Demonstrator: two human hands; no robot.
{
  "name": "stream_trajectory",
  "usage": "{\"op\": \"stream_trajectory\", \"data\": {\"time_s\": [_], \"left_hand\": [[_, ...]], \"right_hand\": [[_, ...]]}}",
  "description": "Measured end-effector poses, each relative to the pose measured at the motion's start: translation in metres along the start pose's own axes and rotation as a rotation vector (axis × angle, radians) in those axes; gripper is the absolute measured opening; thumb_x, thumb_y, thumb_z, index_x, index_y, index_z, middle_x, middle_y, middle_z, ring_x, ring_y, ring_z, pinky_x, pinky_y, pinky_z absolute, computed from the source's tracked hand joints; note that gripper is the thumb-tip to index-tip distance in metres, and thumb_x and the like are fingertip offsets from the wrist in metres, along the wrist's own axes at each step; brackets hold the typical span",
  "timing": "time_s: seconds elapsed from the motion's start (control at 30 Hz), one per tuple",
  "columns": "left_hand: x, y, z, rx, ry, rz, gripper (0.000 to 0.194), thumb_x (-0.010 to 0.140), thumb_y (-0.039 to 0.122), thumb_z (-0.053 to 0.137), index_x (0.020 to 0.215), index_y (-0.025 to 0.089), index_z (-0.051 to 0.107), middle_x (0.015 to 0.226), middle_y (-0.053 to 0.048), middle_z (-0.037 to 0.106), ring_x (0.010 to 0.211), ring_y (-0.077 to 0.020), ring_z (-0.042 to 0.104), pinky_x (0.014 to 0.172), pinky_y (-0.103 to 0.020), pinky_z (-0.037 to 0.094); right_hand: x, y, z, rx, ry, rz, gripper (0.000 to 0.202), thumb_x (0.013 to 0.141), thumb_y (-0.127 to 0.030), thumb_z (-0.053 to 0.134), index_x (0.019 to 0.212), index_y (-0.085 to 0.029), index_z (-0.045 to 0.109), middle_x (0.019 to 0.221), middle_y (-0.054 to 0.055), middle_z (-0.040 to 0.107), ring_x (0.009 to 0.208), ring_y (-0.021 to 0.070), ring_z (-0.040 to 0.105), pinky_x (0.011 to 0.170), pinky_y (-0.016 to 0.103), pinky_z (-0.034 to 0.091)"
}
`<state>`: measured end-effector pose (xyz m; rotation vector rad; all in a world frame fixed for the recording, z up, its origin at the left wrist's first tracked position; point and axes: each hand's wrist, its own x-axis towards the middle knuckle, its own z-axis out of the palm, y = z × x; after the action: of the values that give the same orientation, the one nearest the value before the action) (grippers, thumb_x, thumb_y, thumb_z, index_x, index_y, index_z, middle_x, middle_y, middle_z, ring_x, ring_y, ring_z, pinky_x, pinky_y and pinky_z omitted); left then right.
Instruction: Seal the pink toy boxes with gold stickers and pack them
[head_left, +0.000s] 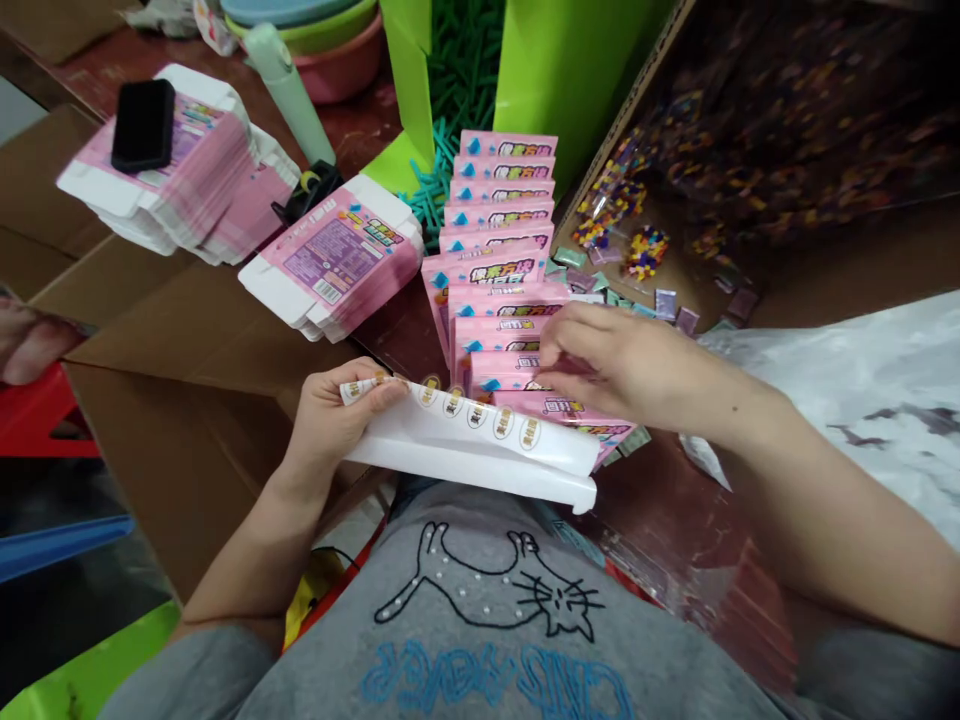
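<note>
My left hand pinches the left end of a white sticker sheet, which carries a row of round gold-and-black labels along its upper part and sags toward my shirt. Over the near end of a row of pink boxes is my right hand, its fingers curled and touching or just above the box tops. Whether a sticker is between those fingers is hidden. The nearest pink box lies partly behind the sheet's right end.
Flattened pink cartons are stacked at the left, with a black phone on another stack. Behind the row stands a green box with teal pieces. Colorful beads and small packets lie right; an open cardboard box is lower left.
</note>
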<state>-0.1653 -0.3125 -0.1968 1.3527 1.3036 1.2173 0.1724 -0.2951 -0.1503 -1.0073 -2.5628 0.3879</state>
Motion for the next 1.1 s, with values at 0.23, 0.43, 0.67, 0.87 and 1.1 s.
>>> {"op": "stream_trajectory", "data": {"time_s": [0.23, 0.43, 0.67, 0.87, 1.1], "left_hand": [[0.01, -0.001, 0.0, -0.024, 0.009, -0.003, 0.015, 0.068, 0.026, 0.089, 0.06, 0.023, 0.076, 0.071, -0.004, 0.071, 0.065, -0.0176, 0.062, 0.057, -0.029, 0.049], [0.02, 0.0, 0.007, -0.048, -0.011, 0.04, 0.016, 0.069, 0.027, 0.089, 0.06, 0.022, 0.076, 0.072, -0.004, 0.071, 0.066, -0.017, 0.062, 0.06, -0.029, 0.05], [0.025, -0.001, 0.006, -0.051, -0.009, 0.011, 0.014, 0.069, 0.025, 0.089, 0.062, 0.022, 0.078, 0.072, -0.004, 0.072, 0.065, -0.0156, 0.061, 0.059, -0.027, 0.049], [0.027, -0.003, 0.002, -0.047, 0.013, 0.005, 0.014, 0.068, 0.026, 0.088, 0.06, 0.023, 0.077, 0.071, -0.004, 0.072, 0.064, -0.0169, 0.062, 0.059, -0.029, 0.051], [0.035, -0.004, 0.007, -0.092, 0.008, 0.026, 0.014, 0.068, 0.026, 0.089, 0.061, 0.023, 0.077, 0.072, -0.003, 0.072, 0.065, -0.0172, 0.063, 0.061, -0.03, 0.054]], "right_hand": [[-0.004, 0.001, 0.013, -0.299, 0.136, -0.079, 0.03, 0.115, -0.039, 0.052, 0.107, -0.023, 0.076, 0.11, 0.011, 0.073, 0.095, 0.0261, 0.067, 0.08, 0.039, 0.043], [-0.003, -0.012, -0.002, 0.178, 0.089, -0.118, 0.024, 0.111, -0.041, 0.064, 0.112, -0.024, 0.08, 0.108, 0.007, 0.076, 0.104, 0.022, 0.071, 0.089, 0.037, 0.052], [0.02, -0.004, -0.019, 0.291, 0.101, -0.08, 0.01, 0.106, -0.032, 0.069, 0.099, -0.026, 0.072, 0.093, 0.004, 0.075, 0.088, 0.0202, 0.07, 0.079, 0.035, 0.054], [0.043, 0.024, 0.0, -0.076, 0.008, -0.023, 0.018, 0.108, -0.038, 0.062, 0.097, -0.024, 0.065, 0.096, 0.005, 0.07, 0.092, 0.0232, 0.067, 0.08, 0.037, 0.044], [0.033, 0.021, 0.013, -0.297, 0.145, -0.038, 0.027, 0.113, -0.039, 0.056, 0.106, -0.021, 0.075, 0.103, 0.01, 0.071, 0.092, 0.0256, 0.065, 0.08, 0.039, 0.041]]}}
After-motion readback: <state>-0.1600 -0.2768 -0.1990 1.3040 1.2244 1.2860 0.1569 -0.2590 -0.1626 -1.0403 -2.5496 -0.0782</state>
